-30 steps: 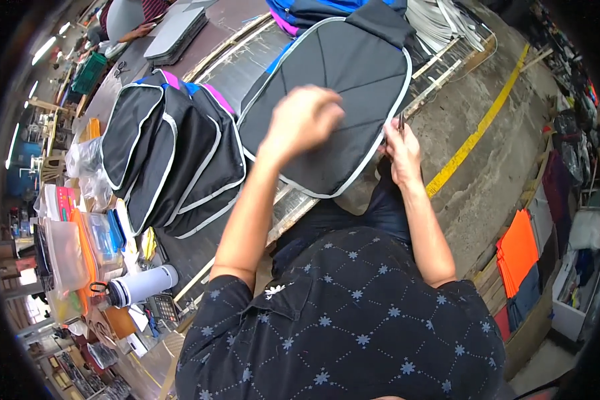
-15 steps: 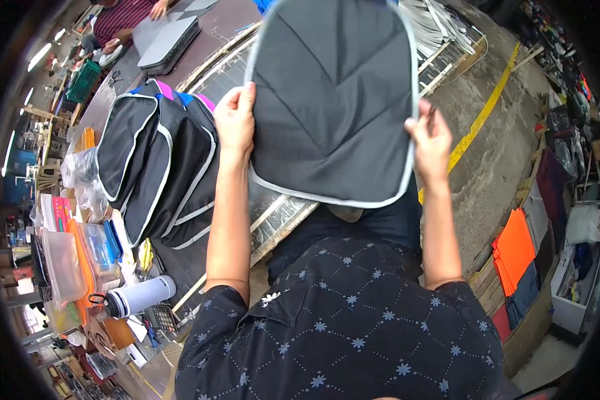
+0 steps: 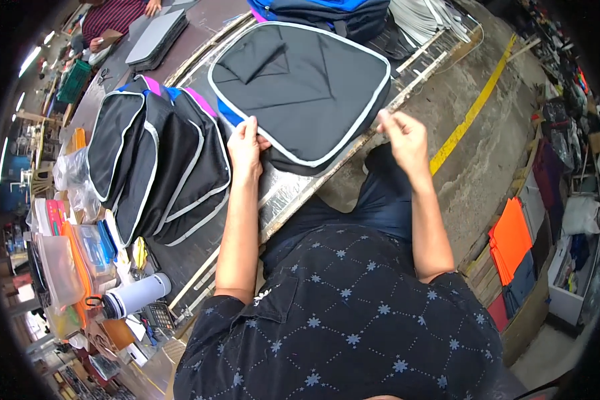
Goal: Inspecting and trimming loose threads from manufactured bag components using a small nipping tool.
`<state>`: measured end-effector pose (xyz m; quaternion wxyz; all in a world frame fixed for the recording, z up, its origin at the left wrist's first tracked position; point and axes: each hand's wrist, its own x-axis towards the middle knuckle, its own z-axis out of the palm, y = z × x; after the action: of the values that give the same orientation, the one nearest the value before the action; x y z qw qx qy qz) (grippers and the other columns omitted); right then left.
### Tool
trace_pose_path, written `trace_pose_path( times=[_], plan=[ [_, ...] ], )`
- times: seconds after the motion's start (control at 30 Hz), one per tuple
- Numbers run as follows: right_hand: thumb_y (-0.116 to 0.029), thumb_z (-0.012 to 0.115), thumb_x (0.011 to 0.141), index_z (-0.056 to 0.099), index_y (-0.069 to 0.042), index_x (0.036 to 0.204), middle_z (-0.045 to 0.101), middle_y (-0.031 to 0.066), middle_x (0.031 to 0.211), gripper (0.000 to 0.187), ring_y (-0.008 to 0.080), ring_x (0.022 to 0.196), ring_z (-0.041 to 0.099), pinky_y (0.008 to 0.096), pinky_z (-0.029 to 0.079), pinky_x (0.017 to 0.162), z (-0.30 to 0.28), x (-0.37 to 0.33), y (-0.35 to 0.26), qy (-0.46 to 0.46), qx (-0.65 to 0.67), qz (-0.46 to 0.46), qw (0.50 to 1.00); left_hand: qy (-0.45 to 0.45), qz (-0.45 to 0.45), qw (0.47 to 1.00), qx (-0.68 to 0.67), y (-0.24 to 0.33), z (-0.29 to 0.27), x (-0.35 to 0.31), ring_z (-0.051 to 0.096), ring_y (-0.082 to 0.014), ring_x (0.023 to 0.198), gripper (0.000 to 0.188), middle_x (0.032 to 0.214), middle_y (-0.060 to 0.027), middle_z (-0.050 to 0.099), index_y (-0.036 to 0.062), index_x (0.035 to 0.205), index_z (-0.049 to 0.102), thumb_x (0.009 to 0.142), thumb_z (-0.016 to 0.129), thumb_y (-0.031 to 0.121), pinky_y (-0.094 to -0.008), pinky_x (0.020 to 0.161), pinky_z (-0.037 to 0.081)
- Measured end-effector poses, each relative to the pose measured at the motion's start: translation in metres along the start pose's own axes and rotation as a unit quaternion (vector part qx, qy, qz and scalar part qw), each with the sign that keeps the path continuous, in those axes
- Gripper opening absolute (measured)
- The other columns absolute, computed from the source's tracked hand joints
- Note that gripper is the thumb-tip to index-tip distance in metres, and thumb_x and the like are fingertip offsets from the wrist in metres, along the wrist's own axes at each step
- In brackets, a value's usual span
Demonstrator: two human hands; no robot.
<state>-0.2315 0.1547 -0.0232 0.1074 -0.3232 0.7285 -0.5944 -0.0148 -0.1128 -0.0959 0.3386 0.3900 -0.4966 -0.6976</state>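
Panel [image 3: 300, 117], corner nearward, seemingly longest crosswise; left hand [image 3: 247, 151] pinching edge; right hand [image 3: 407, 141] curled

Panel [image 3: 313, 113] is ahead of you over the worktop [image 3: 197, 40]; your left hand [image 3: 247, 148] is on its near-left edge, right hand [image 3: 403, 137] just off its right side. Bag [image 3: 340, 13] behind it, strip bundle [image 3: 423, 20] right of that. Fabric pile [image 3: 173, 160] left of panel; bottle [image 3: 137, 294] and calculator [image 3: 160, 315] nearer you. Floor [image 3: 440, 110] right.
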Motion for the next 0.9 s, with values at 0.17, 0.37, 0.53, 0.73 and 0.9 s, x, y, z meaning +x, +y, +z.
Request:
trace_pose_path(
  times=[0.17,0.37,0.53,0.73,0.9],
  plan=[
    [-0.038,0.069,0.107,0.078,-0.003,0.088,0.063,-0.0052,0.071,0.041,0.0049,0.066,0.052,0.0259,0.042,0.062,0.001,-0.039,0.033,-0.082,-0.034,0.119,0.989,-0.031,-0.038,0.998,0.032,0.000,-0.013,-0.019,0.062,-0.0072,0.058,0.034,0.078,-0.0016,0.068,0.0074,0.097,0.067,0.109,0.066,0.039,-0.0207,0.050,0.045],
    [-0.036,0.070,0.107,0.080,-0.002,0.092,0.061,-0.0067,0.070,0.038,0.0038,0.065,0.050,0.0263,0.041,0.059,0.016,-0.033,0.033,-0.084,-0.005,0.117,0.990,-0.163,-0.096,0.960,0.209,0.029,0.004,-0.072,0.057,-0.0056,0.050,0.041,0.068,-0.0011,0.067,0.0038,0.091,0.072,0.106,0.069,0.041,-0.0205,0.045,0.037],
    [-0.035,0.071,0.107,0.078,-0.003,0.090,0.053,-0.0091,0.066,0.037,0.0018,0.060,0.044,0.0258,0.035,0.055,0.030,-0.030,0.018,-0.095,0.025,0.130,0.987,-0.246,-0.144,0.938,0.196,0.028,0.020,-0.100,0.059,-0.0058,0.053,0.035,0.073,-0.0020,0.072,0.0019,0.096,0.074,0.107,0.070,0.035,-0.0212,0.048,0.041],
    [-0.033,0.082,0.100,0.063,-0.004,0.073,0.048,-0.0111,0.065,0.043,0.0027,0.060,0.040,0.0249,0.033,0.054,0.023,-0.009,0.023,0.035,-0.072,0.076,0.994,-0.231,-0.130,0.960,0.092,-0.003,0.023,-0.108,0.056,-0.0048,0.054,0.023,0.077,-0.0037,0.073,0.0025,0.099,0.072,0.107,0.071,0.024,-0.0207,0.050,0.044],
    [-0.033,0.089,0.092,0.071,-0.004,0.082,0.056,-0.0077,0.067,0.036,0.0030,0.062,0.046,0.0246,0.038,0.055,0.014,0.012,-0.002,0.096,-0.143,0.058,0.983,-0.219,-0.131,0.963,0.091,-0.007,0.024,-0.109,0.055,-0.0043,0.054,0.023,0.078,-0.0031,0.073,0.0030,0.100,0.072,0.106,0.072,0.025,-0.0199,0.051,0.043]
  ],
)
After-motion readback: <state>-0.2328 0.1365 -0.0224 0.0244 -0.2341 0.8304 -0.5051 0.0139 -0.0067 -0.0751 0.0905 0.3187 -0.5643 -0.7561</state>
